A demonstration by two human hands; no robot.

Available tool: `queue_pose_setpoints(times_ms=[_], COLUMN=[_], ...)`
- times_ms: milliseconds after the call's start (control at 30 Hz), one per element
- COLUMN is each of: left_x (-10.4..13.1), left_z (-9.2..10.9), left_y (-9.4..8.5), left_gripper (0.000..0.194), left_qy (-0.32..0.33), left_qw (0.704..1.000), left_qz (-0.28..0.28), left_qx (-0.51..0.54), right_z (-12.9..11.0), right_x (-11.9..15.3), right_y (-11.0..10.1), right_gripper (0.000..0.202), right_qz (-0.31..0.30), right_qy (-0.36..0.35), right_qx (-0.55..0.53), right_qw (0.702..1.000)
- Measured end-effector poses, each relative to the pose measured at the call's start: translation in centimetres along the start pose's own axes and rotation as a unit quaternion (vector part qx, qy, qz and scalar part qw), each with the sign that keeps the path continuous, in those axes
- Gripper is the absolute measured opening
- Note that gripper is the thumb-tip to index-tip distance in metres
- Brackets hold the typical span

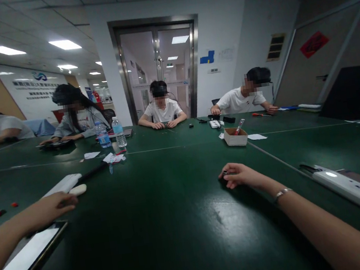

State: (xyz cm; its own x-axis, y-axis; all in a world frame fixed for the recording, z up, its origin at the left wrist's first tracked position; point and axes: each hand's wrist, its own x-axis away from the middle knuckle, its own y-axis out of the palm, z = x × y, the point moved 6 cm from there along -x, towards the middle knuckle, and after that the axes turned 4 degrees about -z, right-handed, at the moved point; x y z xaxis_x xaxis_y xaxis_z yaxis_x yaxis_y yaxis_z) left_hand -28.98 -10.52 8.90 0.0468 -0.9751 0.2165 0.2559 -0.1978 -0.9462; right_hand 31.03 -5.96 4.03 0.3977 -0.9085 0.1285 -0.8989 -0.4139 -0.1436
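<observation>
My left hand hovers over the left side of the green table, thumb and fingers slightly apart, with nothing visible between them. Its fingertips are beside a smooth white oval object; whether they touch it I cannot tell. A long white case-like object lies just behind. Below my left wrist is a tablet-like device with a bright screen. Over on the right, my right hand curls its fingers round a small black cylindrical piece, low over the tabletop. Most of that piece is hidden by the fingers.
Two water bottles stand farther back on the left, near crumpled paper. A small open box holds a tool. A long white device lies at right. Several people wearing headsets sit along the far side of the table.
</observation>
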Motion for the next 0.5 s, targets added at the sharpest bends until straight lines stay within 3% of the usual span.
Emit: queue_pose_setpoints(times_ms=[67,167,400,500], left_x=[1.0,2.4,4.0,4.1], left_z=[-3.2,-5.4,-7.8,-7.9], left_y=[1.2,2.0,1.6,1.5], left_gripper=[0.028,0.038,0.048,0.048], left_qy=[0.000,0.023,-0.049,-0.059], left_qw=[1.000,1.000,0.992,0.990], left_qz=[0.007,0.004,0.074,0.093], left_qx=[0.005,-0.019,-0.090,-0.085], right_z=[0.0,-0.1,0.5,0.9], right_x=[1.7,3.2,3.6,3.6], right_y=[-0.8,-0.9,-1.1,-1.4], right_gripper=[0.031,0.034,0.037,0.036], right_qz=[0.012,0.021,0.039,0.042], right_qy=[0.010,0.007,-0.016,-0.023], right_qx=[0.009,0.017,0.021,0.022], right_qw=[1.000,1.000,0.999,0.999])
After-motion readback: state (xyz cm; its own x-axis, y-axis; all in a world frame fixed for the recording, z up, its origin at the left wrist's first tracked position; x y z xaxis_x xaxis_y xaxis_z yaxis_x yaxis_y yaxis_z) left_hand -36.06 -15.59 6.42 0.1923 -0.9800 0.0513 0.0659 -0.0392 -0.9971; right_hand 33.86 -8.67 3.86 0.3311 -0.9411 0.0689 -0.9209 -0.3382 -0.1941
